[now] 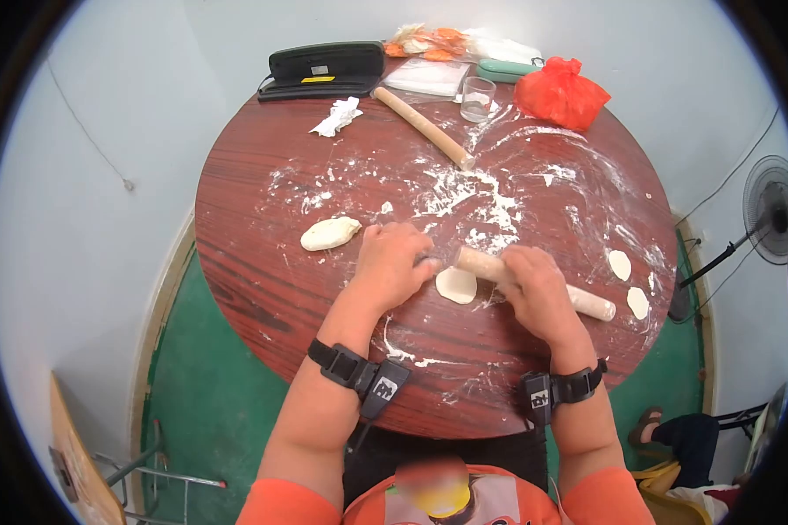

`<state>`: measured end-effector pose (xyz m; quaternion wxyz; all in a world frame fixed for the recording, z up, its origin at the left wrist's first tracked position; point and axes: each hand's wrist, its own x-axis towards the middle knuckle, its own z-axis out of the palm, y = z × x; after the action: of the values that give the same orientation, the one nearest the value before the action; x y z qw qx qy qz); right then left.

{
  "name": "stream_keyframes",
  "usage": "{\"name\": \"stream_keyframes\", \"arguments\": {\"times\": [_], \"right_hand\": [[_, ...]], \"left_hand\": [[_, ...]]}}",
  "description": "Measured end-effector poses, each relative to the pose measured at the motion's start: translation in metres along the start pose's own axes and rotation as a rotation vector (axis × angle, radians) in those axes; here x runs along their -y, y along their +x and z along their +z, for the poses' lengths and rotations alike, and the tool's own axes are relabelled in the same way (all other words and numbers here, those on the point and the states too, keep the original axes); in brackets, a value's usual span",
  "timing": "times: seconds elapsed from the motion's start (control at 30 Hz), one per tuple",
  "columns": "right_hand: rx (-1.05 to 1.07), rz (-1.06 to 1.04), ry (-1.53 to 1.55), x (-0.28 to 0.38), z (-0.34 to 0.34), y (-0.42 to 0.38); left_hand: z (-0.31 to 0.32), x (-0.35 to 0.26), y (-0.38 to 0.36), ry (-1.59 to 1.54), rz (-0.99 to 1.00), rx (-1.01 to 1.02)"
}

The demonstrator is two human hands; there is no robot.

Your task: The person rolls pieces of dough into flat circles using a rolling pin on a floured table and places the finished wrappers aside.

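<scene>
Rolling pins: two, the far pin [425, 129] and the near pin [593, 303]. Flattened dough rounds: three, one central round [457, 286], two at the right [620, 265]. Dough lump [329, 234]: one, left. Hands: two, left hand [394, 260] and right hand [537, 287]. Strapped forearm devices [383, 388]: two, one per arm. Round table [254, 201]: one. Drinking glass [477, 101]: one, far. Open black case [326, 66]: one, far left. Teal case [506, 71]: one, far. Red plastic bag [562, 94]: one, far right. Fan [772, 210]: one, right.
</scene>
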<state>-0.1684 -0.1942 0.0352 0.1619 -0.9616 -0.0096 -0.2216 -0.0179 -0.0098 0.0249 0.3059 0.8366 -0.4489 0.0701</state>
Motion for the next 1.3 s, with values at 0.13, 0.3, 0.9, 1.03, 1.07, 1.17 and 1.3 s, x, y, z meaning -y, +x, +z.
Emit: {"name": "stream_keyframes", "arguments": {"times": [0.13,0.3,0.9,1.03,1.07,1.17,1.3], "right_hand": [[-0.1,0.021,0.003,-0.005,-0.001,0.001],[0.118,-0.053,-0.009,0.006,0.003,0.003],[0.394,-0.126,-0.293,0.032,0.021,0.028],[0.229,-0.057,-0.275,0.009,0.04,0.061],[0.083,0.003,0.135,0.001,0.041,0.069],[-0.238,-0.168,0.637,0.022,-0.006,0.086],[-0.828,-0.548,1.229,0.087,-0.096,0.051]], "left_hand": [[0.004,-0.007,-0.001,-0.026,0.113,0.184],[0.013,0.003,0.001,-0.003,0.125,0.06],[0.003,0.011,0.01,-0.094,0.009,-0.473],[0.006,0.008,0.008,-0.086,0.026,-0.471],[0.006,0.011,0.009,-0.064,0.026,-0.485],[0.011,0.015,0.008,-0.16,0.034,-0.486],[0.014,0.007,0.008,-0.199,0.061,-0.404]]}}
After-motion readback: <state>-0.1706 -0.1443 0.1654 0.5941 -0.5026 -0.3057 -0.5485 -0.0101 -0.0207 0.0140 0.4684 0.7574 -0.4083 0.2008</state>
